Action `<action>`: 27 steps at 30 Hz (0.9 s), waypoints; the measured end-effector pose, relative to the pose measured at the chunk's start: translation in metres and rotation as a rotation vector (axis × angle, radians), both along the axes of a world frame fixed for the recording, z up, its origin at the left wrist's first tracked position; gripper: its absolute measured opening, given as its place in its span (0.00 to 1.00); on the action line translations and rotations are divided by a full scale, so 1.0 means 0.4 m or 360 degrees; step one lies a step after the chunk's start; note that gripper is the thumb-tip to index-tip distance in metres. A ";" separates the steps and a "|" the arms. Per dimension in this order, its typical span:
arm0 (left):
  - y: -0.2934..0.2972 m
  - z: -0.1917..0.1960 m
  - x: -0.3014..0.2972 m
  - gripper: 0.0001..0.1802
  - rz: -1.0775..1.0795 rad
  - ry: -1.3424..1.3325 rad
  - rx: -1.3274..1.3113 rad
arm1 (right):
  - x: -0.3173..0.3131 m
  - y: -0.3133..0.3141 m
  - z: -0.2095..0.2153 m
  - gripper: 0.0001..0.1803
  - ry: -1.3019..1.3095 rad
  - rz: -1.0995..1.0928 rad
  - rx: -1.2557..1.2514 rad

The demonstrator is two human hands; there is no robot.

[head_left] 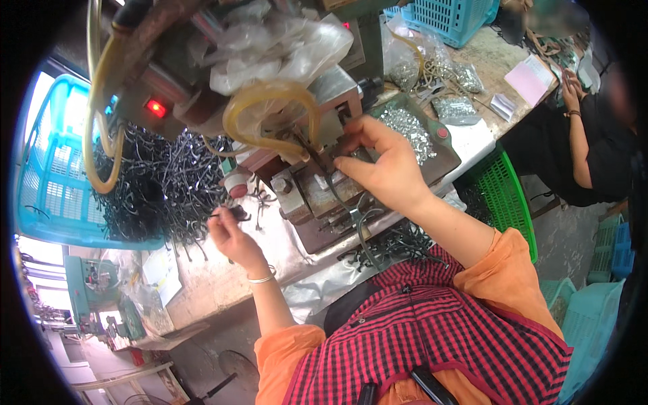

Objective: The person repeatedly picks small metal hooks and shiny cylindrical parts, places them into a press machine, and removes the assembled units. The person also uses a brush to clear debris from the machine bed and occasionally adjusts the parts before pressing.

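Head: left hand (233, 237) pinches a dark part (239, 213) (right hand (391, 169): can't tell its grip).

1 head-level fisheye view, steeply downward from close above the workbench (217, 286)

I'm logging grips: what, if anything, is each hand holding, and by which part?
Left hand: a dark piece, seemingly pinched near one end. Right hand: cannot be told.

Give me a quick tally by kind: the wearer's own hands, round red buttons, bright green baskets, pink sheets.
Own hands: 2, left hand and right hand
Round red buttons: 2, left button and right button
Bright green basket: 1
Pink sheet: 1
Total: 6
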State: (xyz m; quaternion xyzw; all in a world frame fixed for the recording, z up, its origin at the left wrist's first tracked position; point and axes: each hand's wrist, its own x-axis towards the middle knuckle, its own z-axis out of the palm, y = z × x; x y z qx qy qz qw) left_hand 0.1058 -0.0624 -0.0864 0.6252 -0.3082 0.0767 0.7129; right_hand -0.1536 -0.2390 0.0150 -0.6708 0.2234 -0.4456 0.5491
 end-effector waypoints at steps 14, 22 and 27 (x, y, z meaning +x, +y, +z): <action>-0.047 0.381 -0.249 0.17 -0.0714 -0.0949 -0.0280 | -0.055 0.053 0.065 0.24 0.0036 0.0264 -0.0025; -0.103 0.317 -0.337 0.18 -0.0798 -0.1718 0.0249 | -0.170 -0.143 -0.187 0.12 0.1112 -0.0831 -0.1159; -0.108 0.332 -0.351 0.19 -0.0820 -0.1729 0.0440 | -0.156 -0.173 -0.191 0.08 0.0851 -0.0898 -0.0985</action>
